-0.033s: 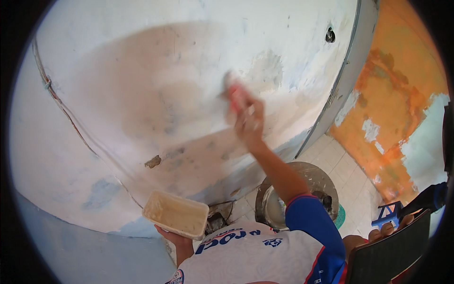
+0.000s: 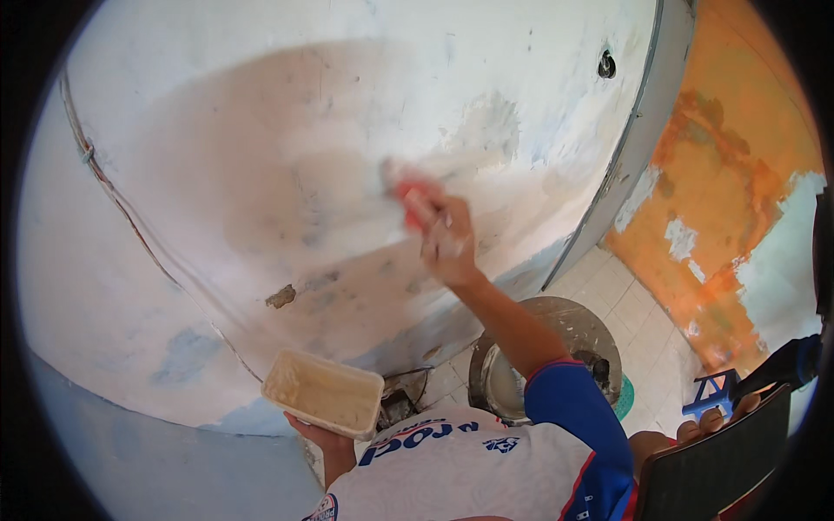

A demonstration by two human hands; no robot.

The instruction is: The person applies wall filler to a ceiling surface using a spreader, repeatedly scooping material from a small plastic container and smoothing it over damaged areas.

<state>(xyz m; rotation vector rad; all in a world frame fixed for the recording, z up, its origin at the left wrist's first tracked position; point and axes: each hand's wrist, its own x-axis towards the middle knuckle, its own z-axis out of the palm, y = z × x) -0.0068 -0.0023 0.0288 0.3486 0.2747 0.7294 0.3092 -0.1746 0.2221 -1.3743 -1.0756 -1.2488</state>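
My right hand (image 2: 447,236) is raised to the white wall (image 2: 261,130) and grips a red-handled tool (image 2: 408,189), its blurred end pressed on the plaster. A large damp, greyish patch (image 2: 287,174) spreads around and to the left of the tool. My left hand (image 2: 317,434) is low by my chest and holds a shallow cream rectangular tub (image 2: 323,392) from below, with pale paste smeared inside.
A dirty round bucket (image 2: 556,326) stands on the tiled floor under my right arm. A thin cable (image 2: 113,200) runs down the wall at the left. An orange peeling wall (image 2: 721,217) is to the right, with a small blue stool (image 2: 712,395) and a dark chair back (image 2: 712,473).
The tool and my right hand have slid slightly down and to the left on the wall. The tub stays where it was.
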